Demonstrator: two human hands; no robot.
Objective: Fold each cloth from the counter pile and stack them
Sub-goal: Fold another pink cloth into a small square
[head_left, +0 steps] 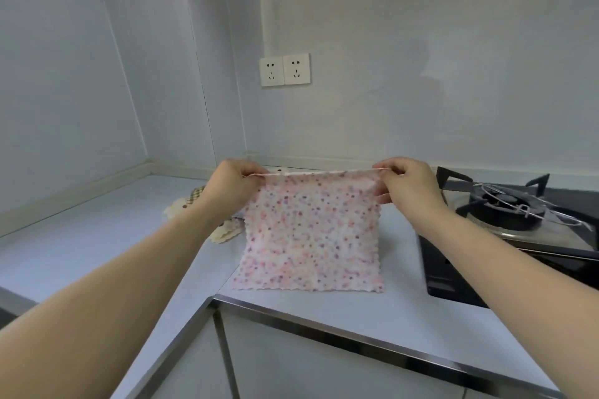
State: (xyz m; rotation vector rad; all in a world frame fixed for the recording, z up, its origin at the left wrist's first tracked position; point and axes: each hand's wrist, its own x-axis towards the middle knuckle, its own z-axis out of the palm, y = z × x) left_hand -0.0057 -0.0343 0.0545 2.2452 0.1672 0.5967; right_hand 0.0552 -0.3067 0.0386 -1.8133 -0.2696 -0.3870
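Note:
A pink speckled cloth (309, 233) with scalloped edges hangs spread out above the counter (107, 236). My left hand (235, 186) pinches its top left corner. My right hand (406, 183) pinches its top right corner, so the top edge runs taut between them. The cloth's bottom edge reaches down near the counter's front. Behind my left forearm lies a pile of cream and checked cloths (223, 230), mostly hidden by the arm and the pink cloth.
A black gas hob (505, 227) with a burner and wire stand takes up the counter's right side. Two wall sockets (284, 70) sit above the counter. The counter's metal-trimmed front edge (356, 330) runs below the cloth, with cabinet doors beneath.

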